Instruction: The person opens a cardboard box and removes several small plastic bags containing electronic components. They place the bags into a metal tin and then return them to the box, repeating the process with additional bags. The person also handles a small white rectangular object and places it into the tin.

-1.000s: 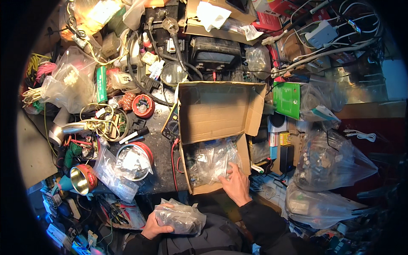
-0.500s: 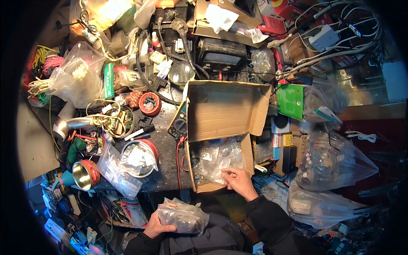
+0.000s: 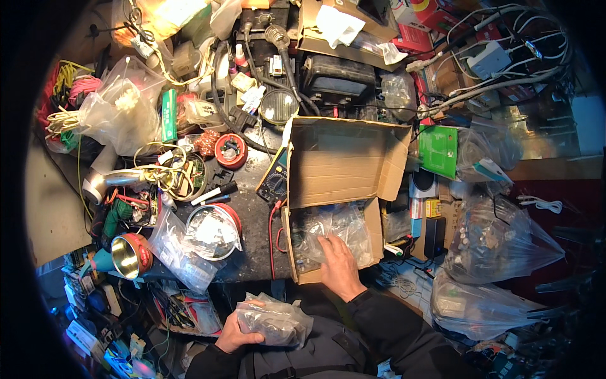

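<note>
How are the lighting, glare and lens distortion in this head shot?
Head view: a black fisheye rim rings the picture and the cardboard box edges bow; warm light glares at top left and off the shiny funnel; the plastic bags at right catch sheen; the right hand looks sharp.

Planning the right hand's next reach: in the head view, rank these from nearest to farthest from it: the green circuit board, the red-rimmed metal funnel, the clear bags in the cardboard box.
1. Clear bags in the box: under the right hand, touching its fingers.
2. Green circuit board: up and to the right, past the box flap.
3. Red-rimmed metal funnel: far left, at the bench edge.
</note>
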Action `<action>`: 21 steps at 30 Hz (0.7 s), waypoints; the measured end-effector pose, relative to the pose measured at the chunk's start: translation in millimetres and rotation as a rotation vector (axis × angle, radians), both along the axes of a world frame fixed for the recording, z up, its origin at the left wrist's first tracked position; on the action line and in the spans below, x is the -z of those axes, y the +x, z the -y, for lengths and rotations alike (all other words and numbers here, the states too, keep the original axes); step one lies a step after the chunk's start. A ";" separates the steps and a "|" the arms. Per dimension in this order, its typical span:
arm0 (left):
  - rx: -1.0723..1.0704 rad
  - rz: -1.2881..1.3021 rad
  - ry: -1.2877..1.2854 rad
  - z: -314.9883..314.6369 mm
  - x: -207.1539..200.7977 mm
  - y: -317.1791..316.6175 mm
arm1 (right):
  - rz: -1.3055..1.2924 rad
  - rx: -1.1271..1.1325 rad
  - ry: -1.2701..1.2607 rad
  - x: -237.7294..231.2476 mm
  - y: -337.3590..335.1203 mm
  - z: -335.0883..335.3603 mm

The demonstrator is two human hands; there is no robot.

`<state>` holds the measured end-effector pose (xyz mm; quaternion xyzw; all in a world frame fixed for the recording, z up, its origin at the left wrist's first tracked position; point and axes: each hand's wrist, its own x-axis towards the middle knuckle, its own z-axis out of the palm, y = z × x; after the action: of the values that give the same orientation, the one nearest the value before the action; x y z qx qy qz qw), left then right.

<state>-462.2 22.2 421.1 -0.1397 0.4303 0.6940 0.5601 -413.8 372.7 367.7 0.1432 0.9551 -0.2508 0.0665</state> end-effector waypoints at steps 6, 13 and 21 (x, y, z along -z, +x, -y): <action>-0.014 0.015 0.002 1.0 -0.8 -0.4 | -0.036 0.128 -0.091 -22.2 -5.5 -29.2; -0.008 -0.016 -0.003 -0.3 1.4 0.2 | 0.343 0.212 -0.940 -67.4 -20.4 -99.4; -0.017 -0.009 -0.017 -0.7 0.8 2.0 | 0.268 0.310 -0.213 4.9 -20.1 -126.6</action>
<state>-460.2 22.9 420.3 -0.1449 0.4376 0.6955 0.5512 -433.9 499.3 362.8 0.3123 0.8724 -0.3363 0.1684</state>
